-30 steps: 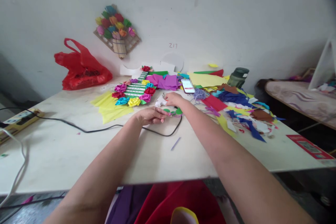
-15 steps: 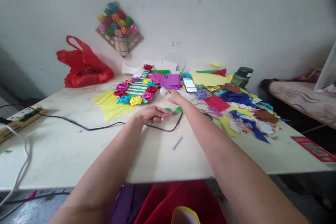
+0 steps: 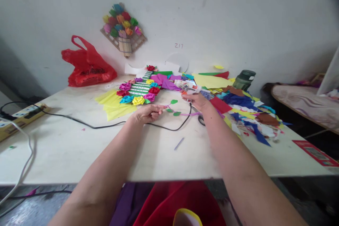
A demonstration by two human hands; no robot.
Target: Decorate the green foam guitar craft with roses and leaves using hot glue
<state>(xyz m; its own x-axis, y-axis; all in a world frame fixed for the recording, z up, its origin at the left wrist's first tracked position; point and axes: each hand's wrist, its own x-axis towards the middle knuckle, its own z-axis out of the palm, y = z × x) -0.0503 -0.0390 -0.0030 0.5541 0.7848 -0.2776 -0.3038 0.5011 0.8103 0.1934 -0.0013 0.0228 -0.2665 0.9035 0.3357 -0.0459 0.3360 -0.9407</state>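
Note:
Between the fingertips of my left hand (image 3: pixel 150 113) is the end of a thin purple stem with small green leaves (image 3: pixel 176 113), stretching right over the table. My right hand (image 3: pixel 195 99) is wrapped round a whitish glue gun (image 3: pixel 186 85) with an orange part; a black cord (image 3: pixel 182 124) runs from it. Behind my left hand lies a guitar-shaped piece (image 3: pixel 139 88) with green and white stripes, edged by colourful paper flowers (image 3: pixel 138 100). Yellow crepe paper (image 3: pixel 113 107) spreads beside it.
A red plastic bag (image 3: pixel 91 67) and a power strip (image 3: pixel 23 118) are at the left. Paper scraps (image 3: pixel 254 113) and a green bottle (image 3: pixel 244 79) stand at the right. A thin purplish strip (image 3: pixel 179 143) lies in front.
My right hand, earlier reaching near a white ball, now holds the glue gun and has moved right. My left hand still pinches the stem, whose leaves show more fully.

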